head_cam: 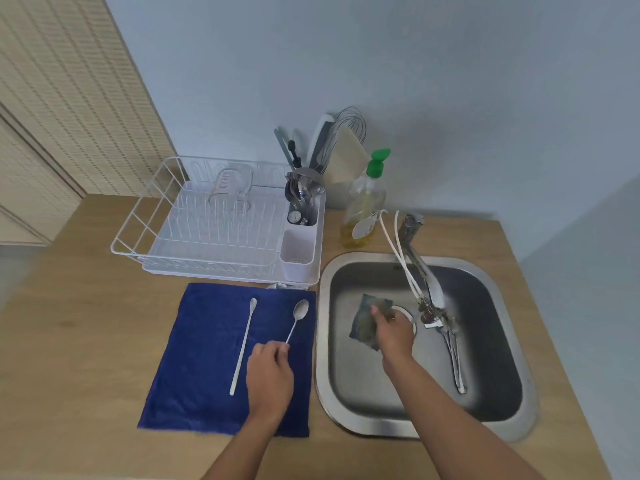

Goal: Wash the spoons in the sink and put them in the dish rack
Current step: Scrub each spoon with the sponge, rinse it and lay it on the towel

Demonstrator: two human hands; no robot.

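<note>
1. Left hand (270, 370) pinches spoon (298, 318) handle on blue towel (194, 375); long spoon (243, 344) lies beside.
2. Right hand (393, 329) grips sponge (367, 320) in sink (498, 393).
3. Dish rack (214, 223) on worktop (69, 358) behind the towel.

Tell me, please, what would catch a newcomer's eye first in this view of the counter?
Probably the dark blue towel on the counter left of the sink, where the left hand pinches the handle of a short spoon beside a long-handled spoon. Inside the sink, the right hand grips a sponge near the drain. Behind the towel stands a white dish rack.
</note>
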